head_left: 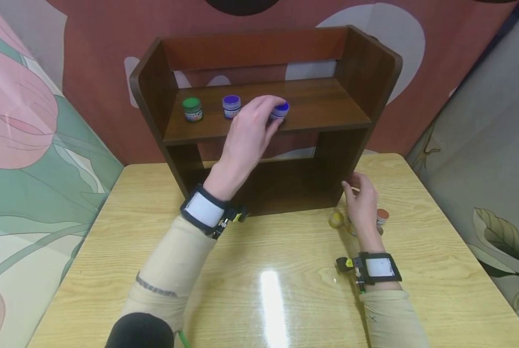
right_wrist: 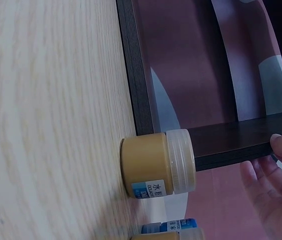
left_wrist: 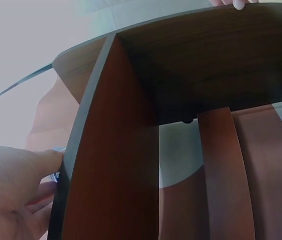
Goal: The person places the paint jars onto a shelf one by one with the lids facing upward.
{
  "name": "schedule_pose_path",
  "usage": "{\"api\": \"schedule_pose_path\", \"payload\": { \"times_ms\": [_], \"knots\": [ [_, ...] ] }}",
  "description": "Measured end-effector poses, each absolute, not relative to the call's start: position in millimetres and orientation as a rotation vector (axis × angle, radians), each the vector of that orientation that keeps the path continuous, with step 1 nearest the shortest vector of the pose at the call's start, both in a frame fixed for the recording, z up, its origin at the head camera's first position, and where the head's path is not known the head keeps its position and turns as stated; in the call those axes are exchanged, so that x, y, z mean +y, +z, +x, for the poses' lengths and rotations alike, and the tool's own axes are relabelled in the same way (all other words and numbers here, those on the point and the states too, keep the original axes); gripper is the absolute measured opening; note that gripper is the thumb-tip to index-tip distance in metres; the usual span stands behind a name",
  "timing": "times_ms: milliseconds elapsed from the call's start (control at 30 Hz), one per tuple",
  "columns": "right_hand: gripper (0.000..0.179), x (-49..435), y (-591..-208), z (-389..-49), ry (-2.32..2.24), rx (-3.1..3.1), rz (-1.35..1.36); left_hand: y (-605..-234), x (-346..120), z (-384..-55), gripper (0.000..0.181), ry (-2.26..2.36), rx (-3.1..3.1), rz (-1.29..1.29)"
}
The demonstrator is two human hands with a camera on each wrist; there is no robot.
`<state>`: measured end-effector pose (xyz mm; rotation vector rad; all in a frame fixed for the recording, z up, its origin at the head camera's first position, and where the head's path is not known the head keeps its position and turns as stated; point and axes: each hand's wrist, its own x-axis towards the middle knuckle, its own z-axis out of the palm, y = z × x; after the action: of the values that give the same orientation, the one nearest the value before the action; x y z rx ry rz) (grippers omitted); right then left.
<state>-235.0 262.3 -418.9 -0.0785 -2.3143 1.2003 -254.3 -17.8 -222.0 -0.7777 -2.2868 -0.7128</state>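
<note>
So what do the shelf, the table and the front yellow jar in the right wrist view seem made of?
Shelf: wood or laminate, satin, faint grain.
Table: wood or laminate, glossy, with grain and a bright reflection.
Yellow jar: probably smooth plastic, perhaps glass; its ridged lid is translucent.

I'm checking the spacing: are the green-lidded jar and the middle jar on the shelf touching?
Apart. The head view shows bare shelf between the green-lidded jar and the middle jar.

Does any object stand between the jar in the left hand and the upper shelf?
Nothing visible does. The green-lidded jar and another purple-lidded jar stand left of the held jar, though the left hand hides part of the upper shelf.
</note>
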Motion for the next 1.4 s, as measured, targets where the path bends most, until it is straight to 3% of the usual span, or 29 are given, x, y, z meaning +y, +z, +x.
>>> {"api": "schedule_pose_path", "payload": {
  "times_ms": [1400],
  "knots": [
    [0.028, 268, -418, -232, 1.172, -2.32, -0.071, -207, -8, -265, 0.041, -0.716, -2.541, -0.517]
  ]
}}
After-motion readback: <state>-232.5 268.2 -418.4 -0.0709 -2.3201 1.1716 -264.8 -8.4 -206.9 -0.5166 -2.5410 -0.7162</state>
